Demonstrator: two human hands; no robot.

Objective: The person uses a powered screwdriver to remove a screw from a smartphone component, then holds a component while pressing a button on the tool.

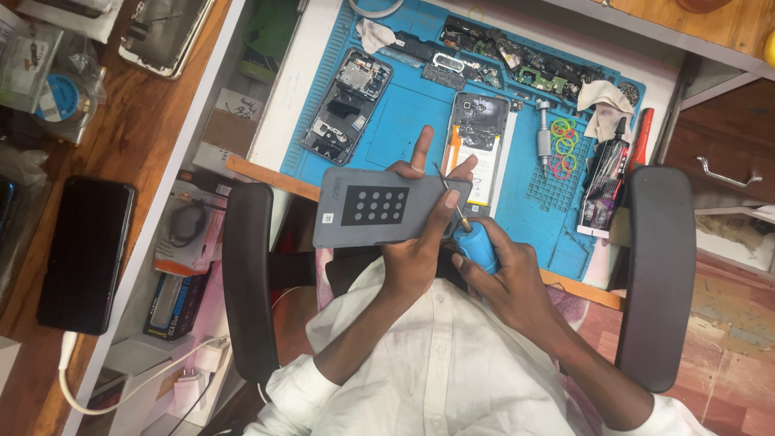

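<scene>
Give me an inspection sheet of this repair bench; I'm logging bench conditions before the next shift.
Surface: blue repair mat on a white desk, crowded along its far edge.
Job's things: grey phone back cover and blue-handled screwdriver, tip against the cover's edge.
Clutter: two opened phones, loose circuit parts, coloured rubber bands, glue tube, wipes.
Grippers: left hand holds the cover; right hand grips the screwdriver.
Cables: white charger cable at lower left.
Surroundings: black phone on wooden shelf, chair armrests, drawer handle.
</scene>
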